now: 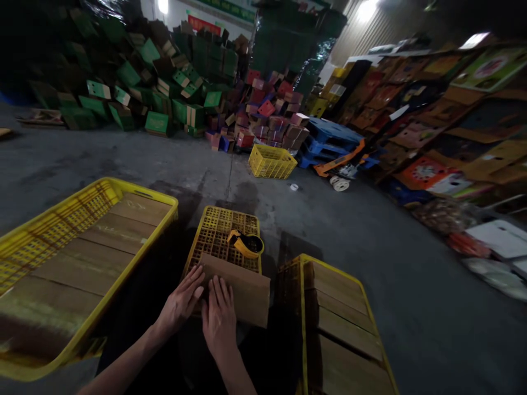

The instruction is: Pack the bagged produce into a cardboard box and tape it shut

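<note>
A brown cardboard box (247,293) lies on an upturned yellow plastic crate (214,225) in front of me. My left hand (180,300) rests at the box's left end, fingers stretched out against it. Flat on the near face of the box is my right hand (219,318), its fingers extended and slightly apart. Neither hand is wrapped round anything. Just beyond the box, a yellow tape dispenser (248,245) sits on the crate's grid surface. The underside of the box is hidden.
A long yellow crate (175,206) at left holds several flat cardboard boxes; another yellow crate (303,307) at right holds more. Farther off are a yellow basket (272,162), blue pallets (329,134), an orange pallet jack (340,164) and heaped green cartons (156,123).
</note>
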Demonstrator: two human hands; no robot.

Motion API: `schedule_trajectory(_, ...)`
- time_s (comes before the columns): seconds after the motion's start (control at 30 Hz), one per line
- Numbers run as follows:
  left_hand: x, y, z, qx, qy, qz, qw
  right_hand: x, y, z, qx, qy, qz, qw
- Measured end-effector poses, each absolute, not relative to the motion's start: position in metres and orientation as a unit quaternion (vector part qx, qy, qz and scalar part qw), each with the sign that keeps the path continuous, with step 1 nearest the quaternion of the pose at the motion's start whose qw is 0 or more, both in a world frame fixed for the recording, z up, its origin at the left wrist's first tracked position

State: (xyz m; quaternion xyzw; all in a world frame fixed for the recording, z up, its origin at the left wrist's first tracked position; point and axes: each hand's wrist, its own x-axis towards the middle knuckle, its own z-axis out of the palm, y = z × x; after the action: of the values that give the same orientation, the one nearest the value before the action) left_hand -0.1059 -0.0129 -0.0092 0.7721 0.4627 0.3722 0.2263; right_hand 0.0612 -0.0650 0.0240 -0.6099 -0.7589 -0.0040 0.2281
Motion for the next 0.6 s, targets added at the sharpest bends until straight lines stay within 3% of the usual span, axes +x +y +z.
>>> schedule_trajectory(0.6,-0.099,-0.008,0.002,0.816,0.44,0.341,0.158,0.077,-0.036,0.023,-0.653,-0.727,-0.029,0.21)
